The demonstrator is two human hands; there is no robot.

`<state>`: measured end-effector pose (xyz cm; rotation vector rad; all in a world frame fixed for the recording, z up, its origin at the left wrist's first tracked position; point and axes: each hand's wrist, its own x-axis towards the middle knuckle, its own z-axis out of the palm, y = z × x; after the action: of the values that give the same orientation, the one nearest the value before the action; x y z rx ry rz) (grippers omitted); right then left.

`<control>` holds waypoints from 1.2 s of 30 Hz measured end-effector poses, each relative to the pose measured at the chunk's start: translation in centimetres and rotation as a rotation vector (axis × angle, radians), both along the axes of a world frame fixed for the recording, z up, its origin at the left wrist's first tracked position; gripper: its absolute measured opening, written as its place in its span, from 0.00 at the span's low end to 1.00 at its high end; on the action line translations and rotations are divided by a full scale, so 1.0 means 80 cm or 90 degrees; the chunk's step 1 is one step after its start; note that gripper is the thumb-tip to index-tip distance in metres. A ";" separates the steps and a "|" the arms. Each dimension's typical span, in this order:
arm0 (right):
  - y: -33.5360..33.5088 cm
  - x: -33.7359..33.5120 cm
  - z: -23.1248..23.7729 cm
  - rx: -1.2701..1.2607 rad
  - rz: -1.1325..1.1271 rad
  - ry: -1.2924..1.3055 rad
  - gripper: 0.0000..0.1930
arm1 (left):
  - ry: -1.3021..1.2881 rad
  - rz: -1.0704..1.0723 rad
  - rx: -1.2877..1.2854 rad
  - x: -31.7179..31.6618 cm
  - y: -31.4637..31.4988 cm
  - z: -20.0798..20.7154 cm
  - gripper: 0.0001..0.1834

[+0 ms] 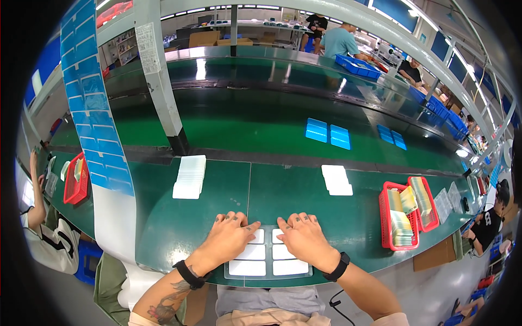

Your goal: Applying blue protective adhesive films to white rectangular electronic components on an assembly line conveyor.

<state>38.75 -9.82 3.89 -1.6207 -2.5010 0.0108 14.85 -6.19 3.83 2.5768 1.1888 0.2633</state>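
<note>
A clear flat tray (pixel 269 268) lies at the table's front edge, with white rectangular cards (pixel 247 268) set in two columns. Over the upper end of the left column rests my left hand (pixel 228 242), its index finger stretched onto a card and the other fingers bent. My right hand (pixel 309 242) mirrors it on the right column, index finger on the upper card. Neither hand grips anything. Beyond them stand two stacks of white cards, one at the left (pixel 189 177) and a smaller one at the right (pixel 337 180).
A long strip of blue film (pixel 97 108) hangs at the left beside a grey post (pixel 159 81). Red baskets (pixel 385 220) of cards stand at the right, another red basket (pixel 76 187) far left. Blue sheets (pixel 328 133) lie on the green conveyor (pixel 244 119). Other people work nearby.
</note>
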 end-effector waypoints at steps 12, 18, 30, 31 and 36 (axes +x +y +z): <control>-0.047 0.027 0.005 -0.005 0.030 0.017 0.30 | 0.037 -0.011 0.107 -0.019 -0.037 -0.003 0.26; -0.050 0.032 0.010 -0.048 0.027 0.013 0.31 | 0.017 -0.001 0.094 -0.020 -0.048 0.001 0.27; -0.061 0.039 0.010 -0.117 -0.013 0.138 0.33 | 0.001 0.007 0.062 -0.029 -0.070 -0.007 0.32; -0.067 0.036 0.013 -0.117 -0.014 0.138 0.33 | -0.016 0.021 0.058 -0.027 -0.076 -0.003 0.33; -0.112 0.004 -0.006 -0.031 0.078 0.063 0.35 | 0.028 -0.011 0.093 -0.018 -0.116 -0.012 0.34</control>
<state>39.05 -18.78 3.40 -1.4435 -2.5378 0.1630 13.38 -15.48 2.91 2.7303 1.2025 0.3004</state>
